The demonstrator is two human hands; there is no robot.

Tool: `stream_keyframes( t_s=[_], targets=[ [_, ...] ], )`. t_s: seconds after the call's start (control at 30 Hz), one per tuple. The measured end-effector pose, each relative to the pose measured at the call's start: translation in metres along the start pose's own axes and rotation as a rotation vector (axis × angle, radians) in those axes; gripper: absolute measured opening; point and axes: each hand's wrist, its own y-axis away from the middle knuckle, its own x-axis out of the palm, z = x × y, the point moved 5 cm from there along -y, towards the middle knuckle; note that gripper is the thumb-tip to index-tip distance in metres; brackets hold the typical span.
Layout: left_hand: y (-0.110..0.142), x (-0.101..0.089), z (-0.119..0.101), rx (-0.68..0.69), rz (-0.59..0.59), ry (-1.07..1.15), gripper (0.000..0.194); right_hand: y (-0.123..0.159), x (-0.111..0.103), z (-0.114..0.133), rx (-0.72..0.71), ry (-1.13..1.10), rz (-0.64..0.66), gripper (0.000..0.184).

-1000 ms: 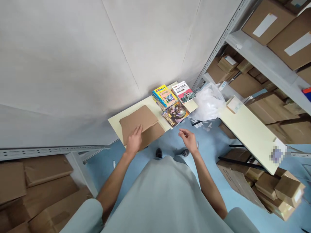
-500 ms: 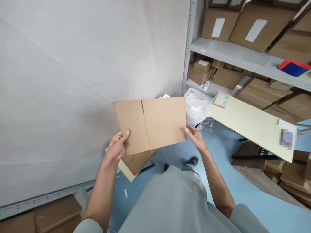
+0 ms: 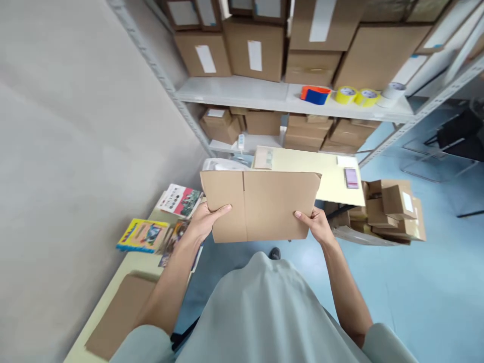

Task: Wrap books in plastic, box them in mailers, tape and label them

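Note:
A flat, folded cardboard box (image 3: 270, 206) is held out in front of my body, with a crease and a short slot left of its middle. My left hand (image 3: 204, 220) grips its left edge, thumb on the near face and fingers behind. On the right edge, my right hand (image 3: 316, 222) is closed the same way, its thumb pressed on the face. Fingers behind the cardboard are mostly hidden. Beyond the box's upper edge lies a pale yellow table (image 3: 298, 160), partly covered by it.
Magazines (image 3: 145, 235) and a flat brown cardboard piece (image 3: 123, 315) lie on a side table (image 3: 145, 263) at left. A metal shelf (image 3: 242, 91) carries boxes and tape rolls (image 3: 346, 95). A big carton of small boxes (image 3: 391, 212) stands on the blue floor at right.
The view has swung right, bringing the shelf and pale table ahead. Both hands still hold the cardboard, now more level, and my right thumb has come onto its face.

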Motion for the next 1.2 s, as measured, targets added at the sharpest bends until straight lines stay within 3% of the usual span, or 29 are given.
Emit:
stream_keyframes(
  t_s=[0.1,0.2,0.43,0.53,0.77,0.87,1.07,1.2],
  targets=[
    [-0.034,0.056,-0.004,0.014,0.058,-0.033,0.096,-0.003,-0.048,0.003,-0.004,0.019,-0.090,0.051],
    [-0.060,0.098,-0.006,-0.010,0.131,-0.056,0.094,-0.009,-0.084,0.000,0.033,0.010,-0.152,0.052],
    [-0.122,0.161,-0.006,-0.103,0.337,-0.152,0.086,-0.047,-0.128,-0.008,0.135,0.029,-0.311,0.061],
    [-0.153,0.179,-0.005,-0.102,0.377,-0.139,0.085,-0.070,-0.133,-0.002,0.146,0.046,-0.345,0.065],
    [-0.227,0.217,-0.008,-0.082,0.272,-0.086,0.076,-0.121,-0.137,0.031,0.098,0.164,-0.552,0.079],
    [-0.263,0.229,-0.012,-0.075,0.297,-0.096,0.077,-0.145,-0.137,0.035,0.100,0.182,-0.578,0.077],
    [-0.335,0.235,-0.007,0.016,0.405,-0.210,0.081,-0.199,-0.149,0.012,0.152,0.268,-0.443,0.066],
    [-0.365,0.245,0.021,0.065,0.340,-0.381,0.080,-0.236,-0.170,-0.020,0.247,0.511,-0.437,0.068]
  ],
)
